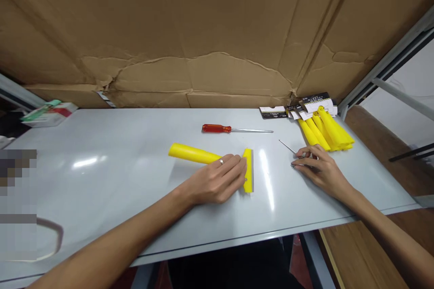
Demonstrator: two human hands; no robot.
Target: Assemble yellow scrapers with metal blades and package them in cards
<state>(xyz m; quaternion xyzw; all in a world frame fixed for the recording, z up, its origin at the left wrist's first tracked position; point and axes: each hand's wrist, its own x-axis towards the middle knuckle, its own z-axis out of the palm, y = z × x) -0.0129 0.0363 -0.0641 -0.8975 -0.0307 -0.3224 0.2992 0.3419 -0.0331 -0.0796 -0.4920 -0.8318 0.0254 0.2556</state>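
Note:
A yellow scraper (193, 153) lies in the middle of the table, its handle pointing left and its blade edge facing right. My left hand (219, 179) is closed over the neck of the scraper, hiding part of the head. To the right, my right hand (317, 168) pinches a thin metal rod-like tool (286, 146), whose other end the fingers hide. Small metal pieces (293, 165), too small to name, show at those fingertips. Behind the scraper rests a screwdriver (217, 128) with a red handle, its tip to the right.
Several yellow scrapers (334, 131) with black and white cards (317, 103) are piled at the back right. A small box (50, 115) stands at the back left. Cardboard (190, 31) walls the rear of the table (118, 180). A blurred-out patch (16, 189) covers the left edge.

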